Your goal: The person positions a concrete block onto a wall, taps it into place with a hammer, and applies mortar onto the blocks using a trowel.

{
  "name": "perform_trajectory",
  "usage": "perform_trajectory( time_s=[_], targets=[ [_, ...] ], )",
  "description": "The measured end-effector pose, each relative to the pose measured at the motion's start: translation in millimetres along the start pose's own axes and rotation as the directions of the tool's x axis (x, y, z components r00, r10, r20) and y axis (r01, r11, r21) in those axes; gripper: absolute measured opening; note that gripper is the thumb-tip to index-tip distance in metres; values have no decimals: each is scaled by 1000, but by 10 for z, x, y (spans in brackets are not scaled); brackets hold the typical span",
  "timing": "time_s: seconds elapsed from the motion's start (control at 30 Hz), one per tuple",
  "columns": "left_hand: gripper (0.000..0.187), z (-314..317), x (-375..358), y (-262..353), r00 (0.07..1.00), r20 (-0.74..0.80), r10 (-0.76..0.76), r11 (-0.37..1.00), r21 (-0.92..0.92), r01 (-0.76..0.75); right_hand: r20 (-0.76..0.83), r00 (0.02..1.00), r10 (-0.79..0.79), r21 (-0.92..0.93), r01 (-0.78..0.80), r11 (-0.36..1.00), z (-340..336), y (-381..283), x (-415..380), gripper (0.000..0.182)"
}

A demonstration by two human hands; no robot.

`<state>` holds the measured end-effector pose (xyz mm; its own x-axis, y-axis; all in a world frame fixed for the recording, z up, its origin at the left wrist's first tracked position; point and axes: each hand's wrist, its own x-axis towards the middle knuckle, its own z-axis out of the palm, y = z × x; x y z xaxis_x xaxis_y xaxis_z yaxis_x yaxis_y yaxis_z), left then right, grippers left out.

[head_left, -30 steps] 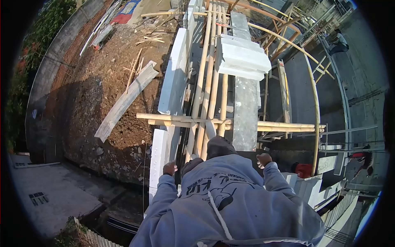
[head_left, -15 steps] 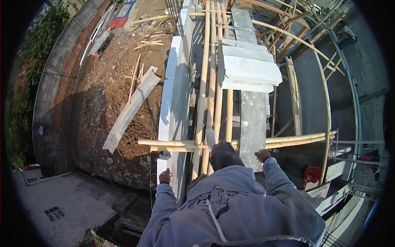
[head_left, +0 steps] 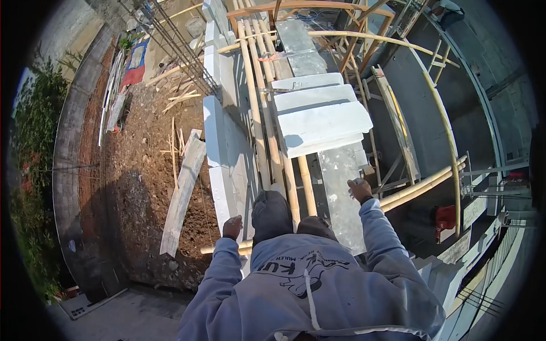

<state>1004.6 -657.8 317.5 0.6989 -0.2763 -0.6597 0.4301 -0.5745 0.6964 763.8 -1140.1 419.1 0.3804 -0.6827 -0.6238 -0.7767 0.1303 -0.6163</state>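
Observation:
My left hand point(head_left: 232, 227) is empty, its fingers loosely bent, and hangs beside the wall of white blocks point(head_left: 218, 186). On the other side, my right hand point(head_left: 359, 190) is held out over the grey plank point(head_left: 340, 199), fingers loosely apart with nothing in them. Ahead of the right hand, a stack of white blocks point(head_left: 324, 122) rests on the plank. A flat tool point(head_left: 284, 88) lies on the stack's far left part. My dark-covered feet and knees are over the bamboo poles point(head_left: 288, 187) between wall and plank.
To the left, below the wall, are dirt ground and a long grey board point(head_left: 183, 196). Upright steel bars point(head_left: 182, 51) rise beside the wall ahead. Crossing bamboo poles point(head_left: 424, 184) and a deep drop lie to the right. Another person point(head_left: 448, 12) is at the far upper right.
I have moved forward, bringing the block stack nearer, and the view has turned slightly. My right hand has risen and reaches further forward; my left hand stays low by the wall.

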Motion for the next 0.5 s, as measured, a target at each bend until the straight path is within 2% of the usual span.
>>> perform_trajectory(
  time_s=[0.03, 0.07, 0.13, 0.2, 0.23, 0.27, 0.33, 0.37, 0.4, 0.43, 0.47, 0.5],
  targets=[
    [31, -25, 22, 301, 999, 27, 23, 962, 271, -29, -55, 998, 24, -55, -27, 998, 71, 140, 181, 32],
    [31, -95, 332, 122, 969, 141, 203, 807, 537, -247, -72, 995, 72, -94, -79, 992, 119, 226, 341, 32],
    [39, -169, 730, 234, 921, 319, 221, 444, 808, -387, -183, 980, 73, -182, -107, 977, 295, 402, 709, 32],
    [45, -139, 1254, 137, 984, 143, 106, 546, 819, -177, -252, 966, 56, -168, -101, 981, 355, 45, 702, 33],
    [49, 10, 1085, 853, 997, 36, 64, 629, 774, -69, -293, 955, 38, -167, -91, 982, 343, -225, 767, 33],
    [50, 92, 1368, 972, 1000, 16, 2, 617, 787, -13, -286, 955, 80, -154, -129, 980, 375, -360, 956, 33],
    [50, 327, 1905, 1599, 990, 141, 15, 479, 868, -131, -336, 940, 59, -249, -149, 957, 566, -385, 1591, 35],
    [50, 447, 2269, 1684, 998, 48, 37, 619, 783, -61, -329, 943, 46, -236, -130, 963, 611, -697, 1748, 38],
    [50, 576, 2654, 1833, 993, 47, 109, 648, 754, -107, -364, 931, -4, -197, -73, 978, 758, -753, 2079, 42],
    [50, 715, 3024, 2044, 975, 71, 211, 602, 776, -187, -445, 885, -139, -316, -10, 949, 994, -600, 2534, 46],
    [50, 862, 3425, 2266, 959, 75, 274, 601, 765, -232, -417, 903, -106, -269, -11, 963, 1047, -944, 2766, 54],
    [52, 1024, 3772, 2492, 935, 68, 348, 596, 754, -277, -429, 876, -220, -328, 76, 942, 1223, -901, 3172, 58]
  ],
)
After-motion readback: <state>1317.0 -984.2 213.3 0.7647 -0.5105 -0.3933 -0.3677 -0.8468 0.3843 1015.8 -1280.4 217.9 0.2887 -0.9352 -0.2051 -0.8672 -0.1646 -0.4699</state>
